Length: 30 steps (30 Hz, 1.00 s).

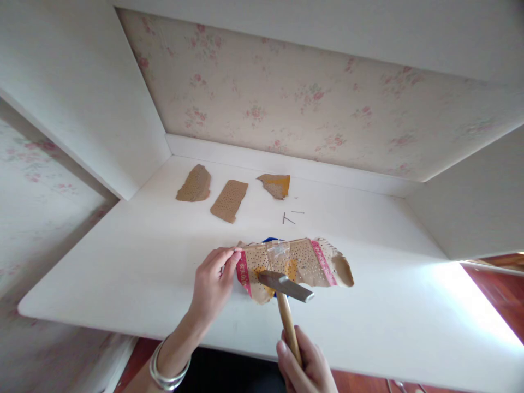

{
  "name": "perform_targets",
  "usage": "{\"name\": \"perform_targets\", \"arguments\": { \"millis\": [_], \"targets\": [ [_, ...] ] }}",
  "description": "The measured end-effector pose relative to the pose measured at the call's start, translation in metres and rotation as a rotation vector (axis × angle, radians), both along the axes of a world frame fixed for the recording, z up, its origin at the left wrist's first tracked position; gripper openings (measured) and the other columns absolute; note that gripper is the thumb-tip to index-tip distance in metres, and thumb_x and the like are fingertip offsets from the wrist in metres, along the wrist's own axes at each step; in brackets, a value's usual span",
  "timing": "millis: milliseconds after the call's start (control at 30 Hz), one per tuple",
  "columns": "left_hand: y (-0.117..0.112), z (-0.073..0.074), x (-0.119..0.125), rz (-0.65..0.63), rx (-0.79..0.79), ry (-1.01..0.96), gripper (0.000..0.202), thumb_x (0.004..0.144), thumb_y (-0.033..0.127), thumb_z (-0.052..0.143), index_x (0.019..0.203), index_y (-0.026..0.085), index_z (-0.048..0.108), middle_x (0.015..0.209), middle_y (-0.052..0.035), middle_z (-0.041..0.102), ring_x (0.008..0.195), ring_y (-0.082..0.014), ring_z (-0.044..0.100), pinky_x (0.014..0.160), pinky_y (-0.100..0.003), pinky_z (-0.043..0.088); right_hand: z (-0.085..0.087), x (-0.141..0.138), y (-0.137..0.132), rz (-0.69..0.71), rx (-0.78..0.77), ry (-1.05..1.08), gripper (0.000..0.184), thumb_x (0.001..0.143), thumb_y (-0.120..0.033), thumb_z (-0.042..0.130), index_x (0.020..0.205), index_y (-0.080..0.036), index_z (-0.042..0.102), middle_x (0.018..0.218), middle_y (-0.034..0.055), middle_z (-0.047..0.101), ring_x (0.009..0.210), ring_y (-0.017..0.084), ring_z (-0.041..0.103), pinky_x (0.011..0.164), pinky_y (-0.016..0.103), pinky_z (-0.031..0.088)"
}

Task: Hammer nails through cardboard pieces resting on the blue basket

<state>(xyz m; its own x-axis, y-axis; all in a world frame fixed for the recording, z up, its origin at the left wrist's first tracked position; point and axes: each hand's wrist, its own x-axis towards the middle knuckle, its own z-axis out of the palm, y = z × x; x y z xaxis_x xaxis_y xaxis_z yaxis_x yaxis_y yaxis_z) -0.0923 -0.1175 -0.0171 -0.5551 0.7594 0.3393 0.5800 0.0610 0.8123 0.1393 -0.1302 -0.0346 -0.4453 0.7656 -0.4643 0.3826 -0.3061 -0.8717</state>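
Note:
A torn strip of brown cardboard (305, 262), dotted with small holes and marked with pink bands, lies on the white desk. Clear tape crosses its middle, and a blue thing (271, 239) shows partly from underneath. At the strip's left end, my left hand (213, 278) is closed in a pinch on what looks like a nail (235, 250), mostly hidden by the fingertips. My right hand (305, 363) grips the wooden handle of a hammer (286, 286). The metal head is held over the cardboard; whether it touches cannot be told.
Three loose cardboard pieces, one left (194, 184), one central (230, 201) and one yellow-marked (276, 185), lie farther back on the desk (135, 262). Several loose nails (289, 218) lie behind the strip. White panels and a floral-papered wall (278, 93) enclose the desk.

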Motion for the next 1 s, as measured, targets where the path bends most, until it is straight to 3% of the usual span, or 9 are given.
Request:
{"name": "perform_targets", "arguments": {
  "millis": [567,800,1000],
  "targets": [
    [0.0034,-0.0045,0.001,-0.058,0.085,0.107,0.014,0.094,0.02,0.055,0.097,0.02,0.068,0.093,-0.0041,0.07,0.087,-0.0153,0.066,0.081,-0.027,0.053,0.0062,0.0006,0.0042,0.056,0.022,0.013,0.05,0.086,-0.07,0.047,0.073,-0.022,0.044,0.052,-0.0078,0.035,0.042,0.007,0.031,0.038,0.021,0.021],
    [0.0011,-0.0067,-0.0001,-0.065,0.05,0.095,0.015,0.094,0.023,0.055,0.099,0.021,0.069,0.098,-0.0039,0.073,0.092,-0.0159,0.068,0.085,-0.027,0.053,0.0083,-0.0002,0.0047,0.049,0.024,0.015,0.049,0.086,-0.069,0.047,0.072,-0.022,0.043,0.052,-0.0081,0.034,0.042,0.007,0.029,0.037,0.021,0.02],
    [-0.0001,-0.0074,-0.0014,-0.006,-0.041,-0.041,0.019,0.093,0.033,0.056,0.098,0.022,0.071,0.098,-0.0017,0.076,0.086,-0.0159,0.072,0.068,-0.021,0.057,0.0073,-0.0008,0.0035,0.038,0.043,0.011,0.049,0.086,-0.068,0.048,0.071,-0.022,0.043,0.051,-0.0083,0.033,0.041,0.007,0.029,0.038,0.021,0.02]
  ]
}}
